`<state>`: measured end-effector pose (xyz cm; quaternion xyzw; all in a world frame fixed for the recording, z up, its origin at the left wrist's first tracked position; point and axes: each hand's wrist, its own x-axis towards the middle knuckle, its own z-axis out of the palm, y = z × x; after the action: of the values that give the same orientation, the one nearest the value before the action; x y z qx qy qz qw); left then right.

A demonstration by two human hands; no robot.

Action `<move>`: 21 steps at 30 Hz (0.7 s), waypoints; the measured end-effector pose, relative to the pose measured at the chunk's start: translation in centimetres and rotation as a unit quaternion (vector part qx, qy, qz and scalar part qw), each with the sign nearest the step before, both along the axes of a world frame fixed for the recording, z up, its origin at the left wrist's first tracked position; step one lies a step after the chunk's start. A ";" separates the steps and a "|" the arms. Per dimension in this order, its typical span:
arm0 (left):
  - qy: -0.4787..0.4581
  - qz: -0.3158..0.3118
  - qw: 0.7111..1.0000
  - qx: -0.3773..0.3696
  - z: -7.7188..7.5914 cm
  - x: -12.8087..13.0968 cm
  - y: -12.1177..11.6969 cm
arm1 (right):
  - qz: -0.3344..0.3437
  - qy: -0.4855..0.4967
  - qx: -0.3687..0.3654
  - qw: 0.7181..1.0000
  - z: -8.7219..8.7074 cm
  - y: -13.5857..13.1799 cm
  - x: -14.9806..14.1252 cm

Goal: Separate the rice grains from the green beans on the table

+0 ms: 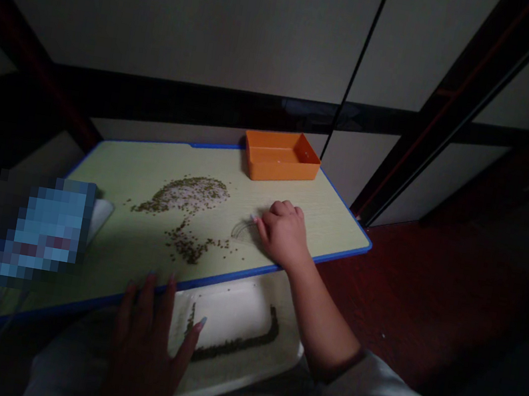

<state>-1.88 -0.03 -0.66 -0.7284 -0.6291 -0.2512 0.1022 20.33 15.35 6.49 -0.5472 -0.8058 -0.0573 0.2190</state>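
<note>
Presumably light and stiff, best held by its side, the clear, curved, plastic-looking piece (243,230) sits in the curled right hand (283,234) near the front edge of the yellow-green tabletop (128,162), the left hand (146,340) spread open at that edge.

A pale yellow-green tabletop (329,219) with a blue rim slants across the frame from lower left to centre right. Near the frame's centre lies a low mound of pale and greenish-brown grains (191,194), with a looser, darker scatter (189,249) below it. An open orange box (283,171) stands above and right; a pixelated blue object (43,229) lies at left.
</note>
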 end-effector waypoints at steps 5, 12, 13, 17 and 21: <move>0.002 0.000 1.000 0.011 0.0 0.0 0.1 | -0.012 0.000 0.000 1.000 -0.1 0.1 -0.1; 0.002 0.002 1.000 0.004 0.1 0.0 0.0 | 0.007 0.019 -0.023 1.000 -0.1 0.1 0.0; 0.001 0.001 1.000 0.003 0.1 0.1 0.0 | 0.012 0.019 -0.025 0.999 -0.1 0.1 0.0; -0.004 0.002 1.000 0.001 0.1 0.0 0.0 | 0.013 0.009 -0.022 1.000 -0.1 0.2 -0.1; -0.002 -0.003 1.000 0.014 0.1 -0.1 -0.1 | -0.001 -0.008 -0.019 1.000 0.0 0.2 -0.3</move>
<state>-1.94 -0.08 -0.60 -0.7284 -0.6235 -0.2616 0.1104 20.00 15.56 6.45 -0.5517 -0.8078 -0.0469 0.2022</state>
